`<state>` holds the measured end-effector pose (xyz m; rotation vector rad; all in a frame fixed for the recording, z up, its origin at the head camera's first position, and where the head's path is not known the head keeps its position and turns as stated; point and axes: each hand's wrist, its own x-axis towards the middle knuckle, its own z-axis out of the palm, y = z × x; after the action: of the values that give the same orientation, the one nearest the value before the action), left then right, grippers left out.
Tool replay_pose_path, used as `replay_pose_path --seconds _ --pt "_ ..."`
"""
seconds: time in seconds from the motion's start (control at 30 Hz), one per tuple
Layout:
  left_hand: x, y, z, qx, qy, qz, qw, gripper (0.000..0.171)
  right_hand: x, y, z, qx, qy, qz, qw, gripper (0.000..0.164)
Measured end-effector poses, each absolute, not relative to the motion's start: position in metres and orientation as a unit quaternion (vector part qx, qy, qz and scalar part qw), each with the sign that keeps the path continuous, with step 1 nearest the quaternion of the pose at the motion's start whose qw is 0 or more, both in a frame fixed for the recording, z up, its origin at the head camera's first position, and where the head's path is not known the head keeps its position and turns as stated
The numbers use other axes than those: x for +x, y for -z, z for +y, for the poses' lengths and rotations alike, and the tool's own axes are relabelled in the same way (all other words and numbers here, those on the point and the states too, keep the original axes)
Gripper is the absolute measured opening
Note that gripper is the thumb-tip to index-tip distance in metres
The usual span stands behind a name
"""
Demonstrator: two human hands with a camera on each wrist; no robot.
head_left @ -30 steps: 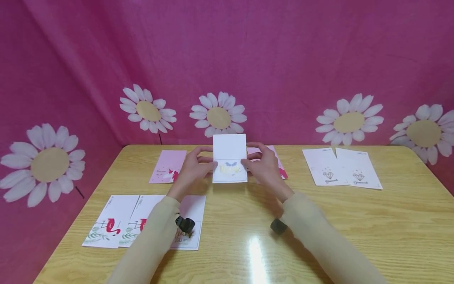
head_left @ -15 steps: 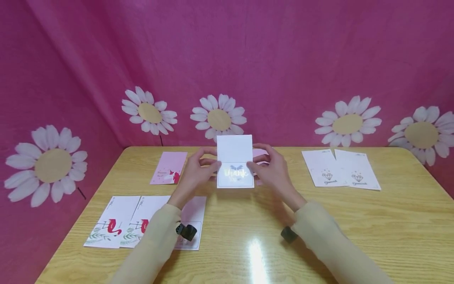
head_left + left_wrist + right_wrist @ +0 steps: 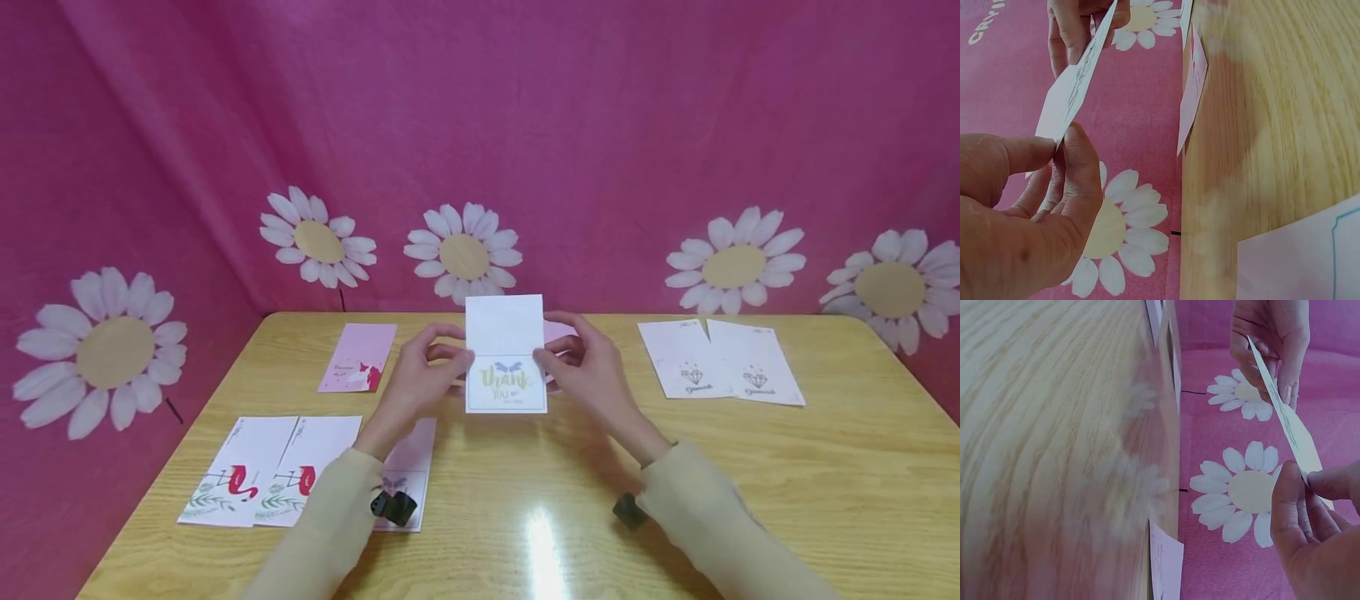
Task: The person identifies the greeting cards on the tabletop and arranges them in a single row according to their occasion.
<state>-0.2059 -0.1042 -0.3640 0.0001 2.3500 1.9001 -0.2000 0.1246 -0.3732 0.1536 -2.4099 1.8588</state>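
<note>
A white thank-you card [image 3: 506,383] with gold lettering and a small blue bow-like print is held up above the table, a crease across its middle. My left hand [image 3: 423,371] pinches its left edge between thumb and fingers. At the opposite edge my right hand [image 3: 588,367] grips it the same way. Both wrist views show the card almost edge-on, its sides between thumb and fingertips. Behind it, a pink card [image 3: 562,332] on the table is mostly hidden by the card and my right hand.
Another pink card [image 3: 360,357] lies at the back left. Two flamingo cards [image 3: 238,471] and a second thank-you card [image 3: 411,450], partly under my left sleeve, lie at the front left. Two diamond cards [image 3: 686,358] overlap at the back right. A pink daisy-print curtain [image 3: 600,150] hangs behind the table [image 3: 525,492].
Both hands have brought the thank-you card slightly nearer and to the right, and its lettering now reads clearly. The cards on the table stay in place.
</note>
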Motion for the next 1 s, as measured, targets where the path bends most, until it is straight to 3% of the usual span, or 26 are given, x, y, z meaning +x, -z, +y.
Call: replay_pose_path --seconds 0.4,0.83,1.0 --pt "-0.189 0.362 -0.108 0.027 -0.613 0.788 0.053 0.048 -0.181 0.369 0.131 0.082 -0.601 -0.794 0.03 0.06" --pt "-0.174 0.362 -0.119 0.037 -0.585 0.807 0.064 0.042 -0.164 0.37 0.132 0.113 -0.61 -0.784 0.007 0.069" --pt "-0.17 0.365 -0.125 0.046 -0.571 0.816 0.075 0.038 -0.159 0.374 0.13 0.139 -0.609 -0.781 -0.006 0.063"
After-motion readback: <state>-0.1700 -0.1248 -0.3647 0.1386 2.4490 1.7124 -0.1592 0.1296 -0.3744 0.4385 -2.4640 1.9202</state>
